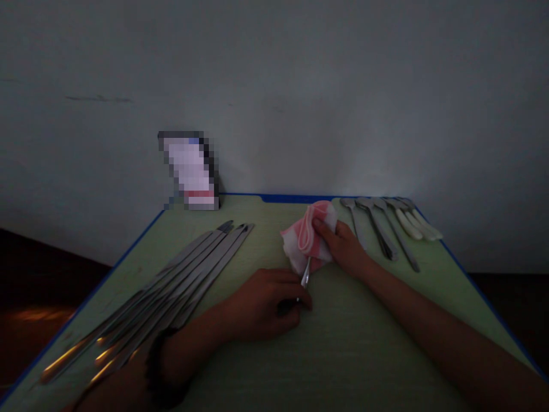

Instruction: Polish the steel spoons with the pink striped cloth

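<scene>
My left hand [263, 303] is closed around the slim handle of a shiny metal piece of cutlery [306, 276], low over the middle of the table. The other end of that piece is hidden inside a folded pink and white cloth [306, 234], so I cannot tell its kind. Gripping the cloth from the right is my right hand [349, 246], thumb on top and fingers mostly out of sight behind it. Several metal table knives [189, 269] lie side by side to the left, partly behind my left forearm. Beyond my right hand several spoons [377, 220] lie in a row.
A phone-like device [195, 169] with a blurred, lit screen leans on the wall [274, 103] at the back left. White-handled cutlery [418, 223] lies at the back right. The pale green table [343, 349] has a blue edge and meets the wall. The light is dim.
</scene>
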`<action>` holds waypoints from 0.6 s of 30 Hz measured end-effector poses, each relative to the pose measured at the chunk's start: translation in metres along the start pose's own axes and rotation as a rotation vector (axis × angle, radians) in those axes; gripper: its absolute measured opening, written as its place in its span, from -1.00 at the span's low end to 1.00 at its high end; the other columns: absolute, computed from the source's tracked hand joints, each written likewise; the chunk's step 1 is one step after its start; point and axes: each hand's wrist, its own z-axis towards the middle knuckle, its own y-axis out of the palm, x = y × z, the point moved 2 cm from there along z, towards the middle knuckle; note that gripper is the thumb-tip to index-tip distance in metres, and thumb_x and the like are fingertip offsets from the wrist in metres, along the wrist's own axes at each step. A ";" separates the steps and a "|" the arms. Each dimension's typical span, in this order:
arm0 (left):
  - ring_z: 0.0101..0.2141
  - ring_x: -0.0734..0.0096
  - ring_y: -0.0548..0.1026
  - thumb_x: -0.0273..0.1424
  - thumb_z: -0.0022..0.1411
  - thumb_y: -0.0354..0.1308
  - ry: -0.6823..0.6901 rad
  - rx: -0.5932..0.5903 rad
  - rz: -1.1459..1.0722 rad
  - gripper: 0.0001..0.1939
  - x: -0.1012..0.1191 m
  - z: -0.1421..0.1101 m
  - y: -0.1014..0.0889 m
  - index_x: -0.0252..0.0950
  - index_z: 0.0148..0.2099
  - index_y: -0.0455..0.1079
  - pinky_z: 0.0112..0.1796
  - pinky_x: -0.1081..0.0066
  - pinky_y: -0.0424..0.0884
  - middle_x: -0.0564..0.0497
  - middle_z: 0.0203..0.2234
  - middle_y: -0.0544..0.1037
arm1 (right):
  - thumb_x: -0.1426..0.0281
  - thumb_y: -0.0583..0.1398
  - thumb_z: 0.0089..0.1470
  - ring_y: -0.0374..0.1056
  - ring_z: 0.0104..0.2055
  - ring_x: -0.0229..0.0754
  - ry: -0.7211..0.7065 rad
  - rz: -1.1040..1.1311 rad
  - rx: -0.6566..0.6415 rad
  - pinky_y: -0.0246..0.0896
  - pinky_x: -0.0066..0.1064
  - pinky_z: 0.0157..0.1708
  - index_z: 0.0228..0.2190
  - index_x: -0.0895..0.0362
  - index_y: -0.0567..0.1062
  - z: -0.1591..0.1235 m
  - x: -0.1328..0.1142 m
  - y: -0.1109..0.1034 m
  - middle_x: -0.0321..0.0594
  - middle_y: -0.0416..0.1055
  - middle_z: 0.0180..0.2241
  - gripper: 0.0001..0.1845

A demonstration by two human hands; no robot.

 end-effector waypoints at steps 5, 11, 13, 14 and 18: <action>-0.36 0.41 0.41 -0.56 0.13 0.04 0.009 0.005 -0.003 -0.77 0.000 0.000 0.000 -0.25 -0.20 0.44 -0.33 0.47 0.31 0.02 -0.39 0.45 | 0.02 0.08 0.01 0.16 -0.50 -0.27 -0.001 -0.008 -0.005 0.07 -0.43 -0.47 -0.47 0.14 0.37 -0.001 -0.001 0.000 -0.31 0.30 -0.53 -0.58; -0.33 0.40 0.42 -0.56 0.13 0.04 -0.003 -0.003 0.004 -0.77 -0.001 0.000 0.000 -0.25 -0.19 0.44 -0.29 0.45 0.31 0.01 -0.36 0.47 | 0.03 0.08 0.01 0.13 -0.51 -0.29 -0.014 -0.051 0.003 0.04 -0.44 -0.49 -0.50 0.15 0.36 -0.001 -0.001 0.000 -0.32 0.27 -0.55 -0.58; -0.32 0.39 0.42 -0.56 0.12 0.05 -0.008 -0.012 0.007 -0.76 -0.001 0.000 0.001 -0.25 -0.19 0.44 -0.28 0.45 0.31 0.02 -0.35 0.47 | 0.03 0.08 0.01 0.13 -0.51 -0.29 -0.008 -0.055 0.000 0.04 -0.44 -0.50 -0.49 0.15 0.37 0.000 -0.001 -0.001 -0.32 0.27 -0.54 -0.58; -0.32 0.40 0.42 -0.57 0.12 0.05 -0.008 -0.015 0.008 -0.76 -0.001 0.000 0.001 -0.25 -0.19 0.44 -0.28 0.44 0.31 0.02 -0.35 0.47 | 0.03 0.08 0.01 0.13 -0.51 -0.29 -0.005 -0.058 0.001 0.04 -0.44 -0.50 -0.49 0.14 0.37 0.000 -0.001 -0.001 -0.32 0.27 -0.54 -0.59; -0.36 0.41 0.41 -0.55 0.14 0.04 0.001 -0.005 0.004 -0.78 -0.001 -0.001 0.001 -0.25 -0.20 0.43 -0.30 0.44 0.31 0.03 -0.39 0.45 | 0.03 0.08 0.01 0.13 -0.50 -0.28 -0.018 -0.070 0.008 0.06 -0.43 -0.47 -0.50 0.13 0.36 0.000 -0.002 0.000 -0.32 0.27 -0.54 -0.59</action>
